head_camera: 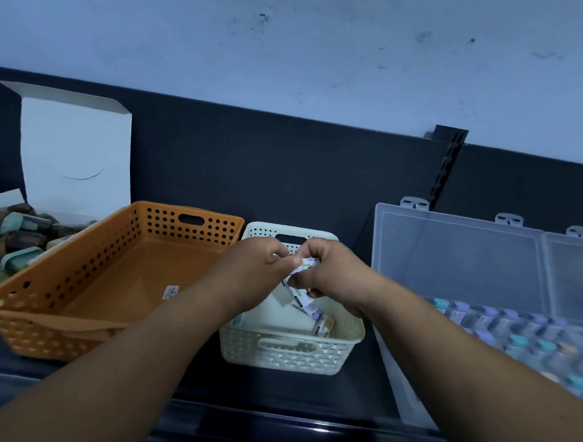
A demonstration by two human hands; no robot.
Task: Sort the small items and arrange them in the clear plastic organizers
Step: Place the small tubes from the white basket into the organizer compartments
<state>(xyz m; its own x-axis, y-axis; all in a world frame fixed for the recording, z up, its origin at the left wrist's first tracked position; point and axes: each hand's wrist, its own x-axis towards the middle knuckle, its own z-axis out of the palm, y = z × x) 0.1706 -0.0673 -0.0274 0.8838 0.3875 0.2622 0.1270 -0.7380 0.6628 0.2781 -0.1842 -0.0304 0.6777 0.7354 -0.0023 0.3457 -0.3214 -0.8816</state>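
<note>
1. The little packet (pixel 308 264) could slip and fall back into the white basket (pixel 289 354) below (it looks held by fingertips only).
2. The left hand (pixel 258 265) and the right hand (pixel 332 272) are close together over the basket, and both pinch the packet.
3. The clear box (pixel 452 257) stands to the right with its lid up.

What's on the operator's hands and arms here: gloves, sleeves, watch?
Nothing worn that shows. Left hand and right hand are bare, no gloves, no rings I can make out. Left forearm and right forearm are uncovered to the frame edge, no sleeve in view. No watch or band at either wrist.
</note>
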